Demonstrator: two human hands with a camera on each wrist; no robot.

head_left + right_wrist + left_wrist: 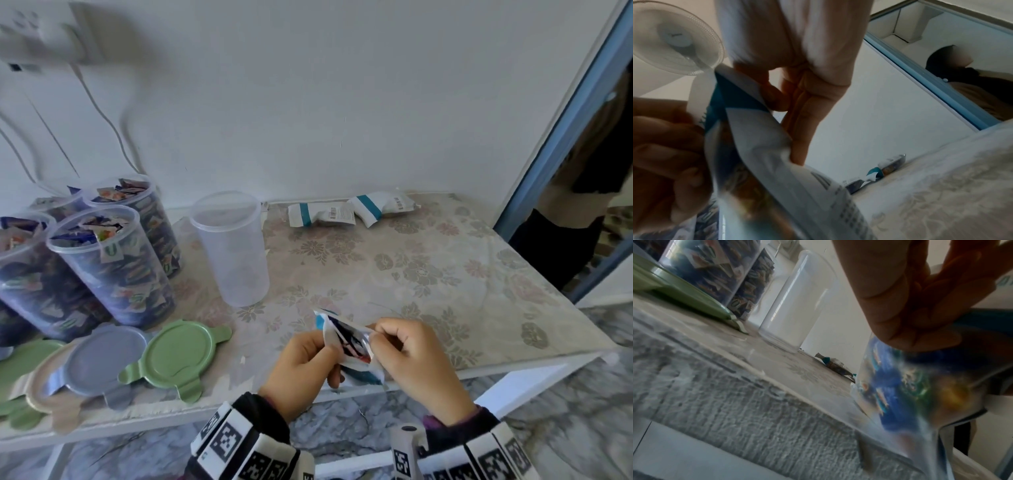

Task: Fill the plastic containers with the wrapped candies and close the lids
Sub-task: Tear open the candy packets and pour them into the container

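Over on the far left, the filled containers (113, 263) stand packed to the rim with wrapped candies (106, 236), and not one has its lid on yet. In front of them, at the near left edge of the table (428, 274), the lids (102, 359) lie loose in an overlapping pile: green, grey-blue, a pale one underneath. So filling looks mostly done there; the closing is all still to come.

Moving right, one empty container (233, 250) stands open, clear and upright, just beside the full ones. That one, by my reading, is next in line.

Now the near middle: the left hand (301, 363) and the right hand (414, 359) both pinch the top of a candy bag (349, 346), fingers curled tight on either side of it, held just above the table's near edge. It looks like a tear-open in progress. The bag is white with a teal band, and a clear window shows blue wrappers inside.

Far right at the wall, two more sealed bags (352, 210) lie side by side, untouched.
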